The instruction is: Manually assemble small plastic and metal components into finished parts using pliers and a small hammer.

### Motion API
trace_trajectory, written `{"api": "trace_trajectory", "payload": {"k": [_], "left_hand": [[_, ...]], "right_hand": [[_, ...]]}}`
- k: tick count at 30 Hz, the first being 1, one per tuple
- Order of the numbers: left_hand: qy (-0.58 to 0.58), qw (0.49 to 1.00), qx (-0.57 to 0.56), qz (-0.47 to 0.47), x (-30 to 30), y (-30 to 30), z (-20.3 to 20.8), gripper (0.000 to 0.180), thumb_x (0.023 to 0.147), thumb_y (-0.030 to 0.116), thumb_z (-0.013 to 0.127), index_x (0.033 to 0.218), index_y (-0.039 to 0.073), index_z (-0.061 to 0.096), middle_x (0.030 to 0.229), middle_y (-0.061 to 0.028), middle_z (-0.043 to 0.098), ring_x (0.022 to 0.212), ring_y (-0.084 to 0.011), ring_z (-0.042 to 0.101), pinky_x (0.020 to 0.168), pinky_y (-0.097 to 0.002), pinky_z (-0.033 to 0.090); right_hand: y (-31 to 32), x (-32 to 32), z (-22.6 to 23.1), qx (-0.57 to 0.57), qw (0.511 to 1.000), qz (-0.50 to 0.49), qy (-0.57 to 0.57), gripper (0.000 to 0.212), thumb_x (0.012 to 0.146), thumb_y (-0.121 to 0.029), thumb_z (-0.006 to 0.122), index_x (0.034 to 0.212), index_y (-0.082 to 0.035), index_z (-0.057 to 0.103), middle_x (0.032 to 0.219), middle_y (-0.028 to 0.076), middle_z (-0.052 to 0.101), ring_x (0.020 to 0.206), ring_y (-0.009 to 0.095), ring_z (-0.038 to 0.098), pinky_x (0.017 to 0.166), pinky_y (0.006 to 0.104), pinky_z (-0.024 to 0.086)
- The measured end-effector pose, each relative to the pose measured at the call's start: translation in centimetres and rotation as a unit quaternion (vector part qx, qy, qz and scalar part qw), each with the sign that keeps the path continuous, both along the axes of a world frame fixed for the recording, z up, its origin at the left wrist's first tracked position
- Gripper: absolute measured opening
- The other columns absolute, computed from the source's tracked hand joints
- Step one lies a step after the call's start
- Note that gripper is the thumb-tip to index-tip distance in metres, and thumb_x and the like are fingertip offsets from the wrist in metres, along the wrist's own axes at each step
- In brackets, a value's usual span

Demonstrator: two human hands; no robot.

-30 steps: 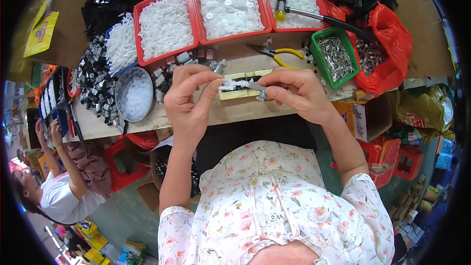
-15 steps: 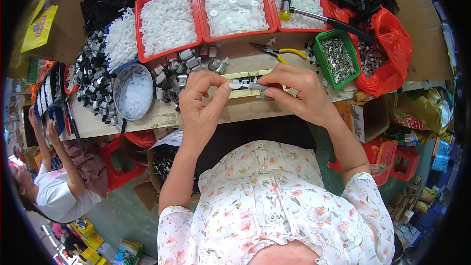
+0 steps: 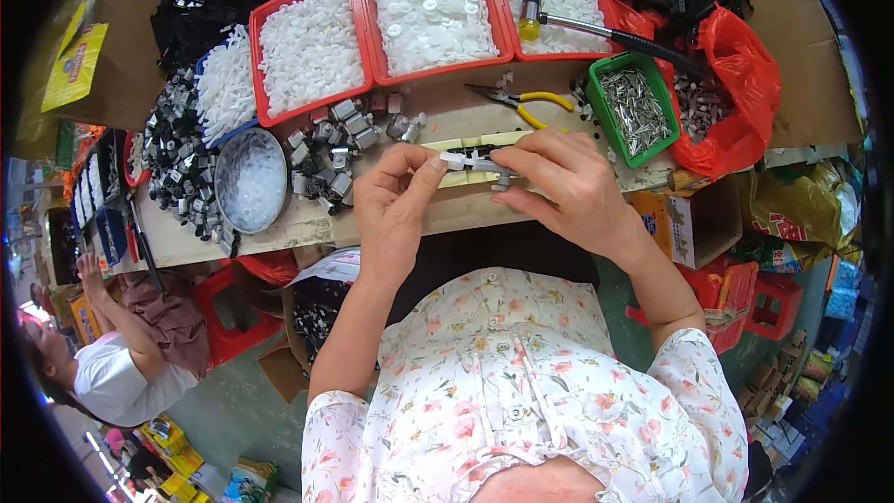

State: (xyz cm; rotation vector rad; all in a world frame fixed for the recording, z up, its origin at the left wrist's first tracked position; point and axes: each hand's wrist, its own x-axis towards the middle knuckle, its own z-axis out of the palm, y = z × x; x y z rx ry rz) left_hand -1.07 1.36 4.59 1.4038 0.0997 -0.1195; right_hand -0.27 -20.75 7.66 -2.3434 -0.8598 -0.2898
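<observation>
My left hand is closed, its thumb and index finger pinching the left end of a small white and grey plastic part. At that part's right end, my right hand grips with the index finger on top and the thumb below. A small grey block shows by the right thumb; whether it belongs to the same part I cannot tell. Just beneath both hands lies a pale yellow jig with dark pieces in it, on the wooden bench edge. My fingers hide part of it.
Red trays of white plastic pieces line the back. A hammer rests across the right one. Yellow-handled pliers, a green bin of metal pins, a round dish and metal-and-black parts surround the jig. A co-worker sits left.
My right fingers have opened slightly around the part, and the grey block now shows below them. My left hand has moved slightly right. The co-worker's arms have lowered.
</observation>
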Motion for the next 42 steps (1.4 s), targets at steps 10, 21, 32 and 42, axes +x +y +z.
{"api": "trace_trajectory", "payload": {"k": [10, 21, 32, 42], "left_hand": [[-0.130, 0.984, 0.117, -0.044, 0.2, -0.3, 0.8, 0.020, 0.093, 0.008, 0.071, 0.111, -0.001, 0.070, 0.097, -0.0019, 0.067, 0.083, -0.0075, 0.058, 0.075, -0.0217, 0.044], [-0.228, 0.940, 0.253, -0.004, 0.8, 0.7, 0.3, 0.013, 0.085, 0.000, 0.074, 0.098, 0.000, 0.075, 0.084, -0.0112, 0.070, 0.073, -0.0199, 0.065, 0.064, -0.0293, 0.050], [-0.345, 0.892, 0.291, -0.038, 1.2, -0.2, 0.2, 0.018, 0.080, 0.000, 0.078, 0.098, 0.001, 0.075, 0.082, -0.0092, 0.068, 0.071, -0.0232, 0.061, 0.062, -0.0332, 0.048], [-0.337, 0.889, 0.300, -0.075, 1.7, -0.6, -0.5, 0.024, 0.077, 0.003, 0.080, 0.101, 0.002, 0.075, 0.086, -0.0103, 0.068, 0.077, -0.0252, 0.062, 0.067, -0.0353, 0.049]], "right_hand": [[-1.1, 0.8, 0.0, 0.093, 0.983, -0.004, 0.157, 0.035, 0.080, -0.010, 0.081, 0.112, 0.001, 0.072, 0.100, 0.013, 0.066, 0.089, 0.024, 0.066, 0.075, 0.0331, 0.053], [-2.1, 1.4, -0.1, 0.114, 0.982, -0.036, 0.147, 0.036, 0.075, -0.010, 0.083, 0.108, 0.001, 0.073, 0.097, 0.011, 0.062, 0.087, 0.023, 0.062, 0.076, 0.0322, 0.050], [-2.2, 1.3, -0.3, 0.117, 0.975, 0.012, 0.187, 0.035, 0.074, -0.011, 0.083, 0.106, 0.000, 0.073, 0.094, 0.009, 0.060, 0.087, 0.022, 0.060, 0.075, 0.0324, 0.049], [-2.6, 1.8, -0.5, 0.092, 0.981, 0.020, 0.168, 0.036, 0.076, -0.011, 0.081, 0.108, 0.000, 0.072, 0.095, 0.010, 0.060, 0.086, 0.025, 0.061, 0.075, 0.0347, 0.049]]}}
